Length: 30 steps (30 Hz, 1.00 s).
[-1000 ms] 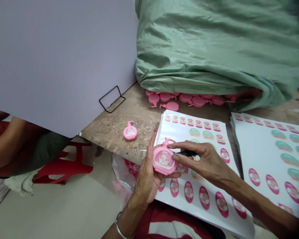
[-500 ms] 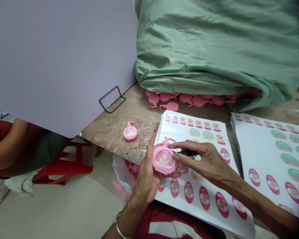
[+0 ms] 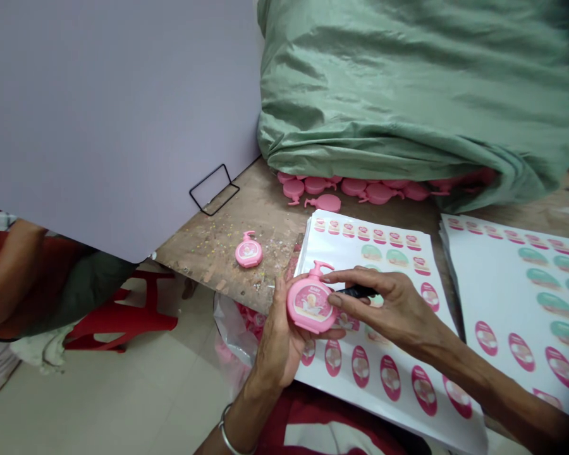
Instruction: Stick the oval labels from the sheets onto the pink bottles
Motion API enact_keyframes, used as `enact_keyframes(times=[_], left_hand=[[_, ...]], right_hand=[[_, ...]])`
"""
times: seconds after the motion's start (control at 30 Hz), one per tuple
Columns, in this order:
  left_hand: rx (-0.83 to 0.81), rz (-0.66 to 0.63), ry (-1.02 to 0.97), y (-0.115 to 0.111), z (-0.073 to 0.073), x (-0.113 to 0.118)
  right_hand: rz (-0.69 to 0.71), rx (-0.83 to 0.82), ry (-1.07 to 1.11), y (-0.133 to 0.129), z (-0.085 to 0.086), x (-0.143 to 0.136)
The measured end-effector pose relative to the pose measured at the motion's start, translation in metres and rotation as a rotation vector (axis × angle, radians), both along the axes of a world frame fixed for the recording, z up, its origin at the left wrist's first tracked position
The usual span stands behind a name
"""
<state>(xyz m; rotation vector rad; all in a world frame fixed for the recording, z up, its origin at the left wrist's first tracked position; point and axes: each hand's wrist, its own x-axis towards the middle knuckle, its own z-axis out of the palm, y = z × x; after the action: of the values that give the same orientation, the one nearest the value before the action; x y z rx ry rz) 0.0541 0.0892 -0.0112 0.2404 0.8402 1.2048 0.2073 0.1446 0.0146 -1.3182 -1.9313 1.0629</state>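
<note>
A round pink pump bottle (image 3: 312,306) with a baby label on its face rests in my left hand (image 3: 277,341), whose fingers wrap behind and beside it. My right hand (image 3: 384,297) pinches a slim black tool (image 3: 358,291), and its fingertips touch the bottle's right edge near the label. Beneath both hands lies a stack of white sticker sheets (image 3: 346,395) printed with pink ovals and green shapes. Another labelled pink bottle (image 3: 249,252) lies on the wooden table (image 3: 208,253) to the left.
Pink bottles (image 3: 379,193) spill from under a green cloth sack (image 3: 408,82) at the back. A second sticker stack (image 3: 483,284) is at the right. Left are a grey panel (image 3: 123,114), a wire stand (image 3: 214,189), a plastic bag (image 3: 234,335), a red stool (image 3: 118,316) and a person's arm (image 3: 14,265).
The held bottle has shifted slightly to the left and turned a little. At the far left, the other person's arm has moved slightly. My right hand has barely moved.
</note>
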Motion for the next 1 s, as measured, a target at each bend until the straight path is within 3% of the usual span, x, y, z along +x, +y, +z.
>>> enact_keyframes(times=[0.27, 0.4, 0.47, 0.57, 0.67, 0.77, 0.9, 1.0], left_hand=[[0.121, -0.031, 0.138, -0.007, -0.01, -0.001], [0.106, 0.015, 0.179, -0.005, -0.009, 0.001], [0.09, 0.054, 0.212, -0.003, -0.01, 0.003], [0.056, 0.102, 0.331, -0.003, -0.015, 0.006], [-0.043, 0.194, 0.598, -0.008, -0.025, 0.008], [-0.1, 0.257, 0.734, -0.014, -0.032, 0.005], [0.005, 0.211, 0.776, -0.011, -0.034, -0.013], [0.091, 0.211, 1.041, 0.006, -0.039, -0.035]], right_hand=[[0.029, 0.117, -0.019, -0.001, -0.005, -0.002], [0.039, 0.415, -0.209, -0.003, -0.009, 0.004], [-0.042, 0.541, -0.329, -0.003, -0.012, 0.008], [-0.189, 0.413, -0.248, -0.007, -0.019, 0.001], [-0.23, 0.146, -0.005, -0.015, -0.035, -0.021], [-0.297, 0.05, 0.024, -0.016, -0.054, -0.032], [-0.4, 0.07, -0.049, 0.013, -0.059, 0.003], [-0.388, 0.183, -0.176, 0.059, -0.045, 0.035]])
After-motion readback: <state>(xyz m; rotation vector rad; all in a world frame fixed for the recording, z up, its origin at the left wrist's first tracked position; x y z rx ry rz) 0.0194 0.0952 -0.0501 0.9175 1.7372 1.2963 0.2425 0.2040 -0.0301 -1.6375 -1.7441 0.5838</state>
